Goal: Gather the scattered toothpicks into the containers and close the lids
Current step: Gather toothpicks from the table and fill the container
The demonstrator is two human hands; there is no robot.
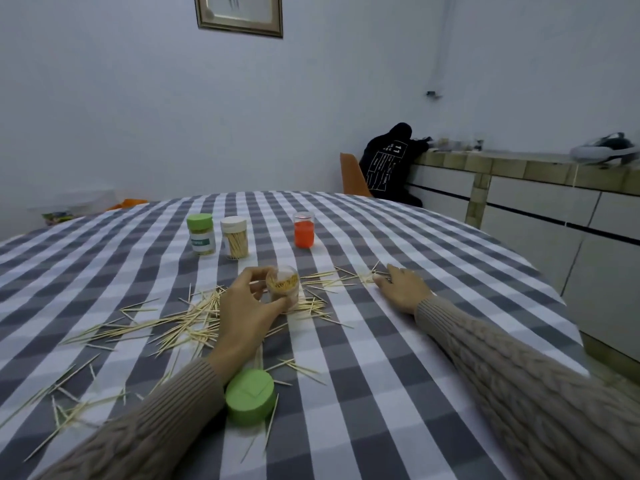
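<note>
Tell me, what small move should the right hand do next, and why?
Probably pinch up the few toothpicks under the right hand and carry them to the open jar that the left hand holds, already partly filled.

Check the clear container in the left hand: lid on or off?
Off. The clear container gripped by the left hand shows toothpick tips through its open mouth; a loose green lid lies beside that forearm.

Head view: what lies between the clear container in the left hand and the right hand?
Head view shows loose wooden toothpicks scattered on the checked tablecloth between the clear plastic container gripped by the left hand and the right hand.
</note>
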